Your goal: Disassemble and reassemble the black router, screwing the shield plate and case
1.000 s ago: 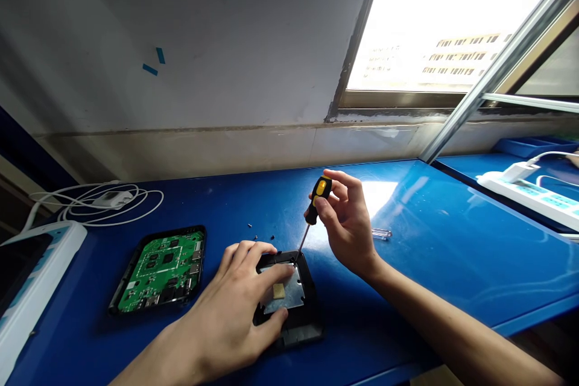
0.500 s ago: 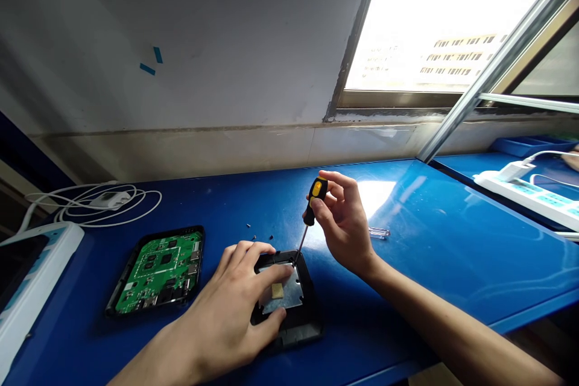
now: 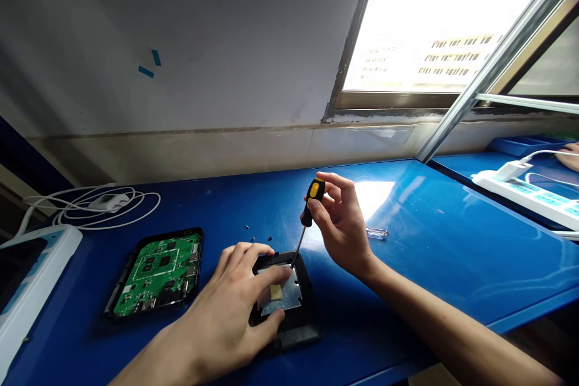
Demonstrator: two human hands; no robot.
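My right hand [image 3: 341, 220] is closed around the black and yellow handle of a screwdriver [image 3: 315, 192]. The screwdriver slants down, its tip at the upper right corner of a metal plate [image 3: 289, 295] inside a black plastic cover [image 3: 302, 330]. My left hand [image 3: 239, 298] holds the cover down on the table from the left, index finger and thumb on the plate and other fingers over the far edge. A tan square pad [image 3: 275, 292] sits on the plate. Whether a screw is under the tip cannot be made out. Several small screws [image 3: 253, 239] lie behind the cover.
Left of my hands, a green circuit board [image 3: 158, 271] sits in a black case half. A white cable [image 3: 131, 193] coils behind it. A white-framed device [image 3: 49, 277] stands far left. Clear plastic pieces [image 3: 377, 233], a power strip [image 3: 538, 193] and another person's hand [image 3: 569, 157] are to the right.
The whole view has shifted very slightly. Both hands, the screwdriver and the cover keep nearly the same positions; at the far right, more of the other person's hand shows.
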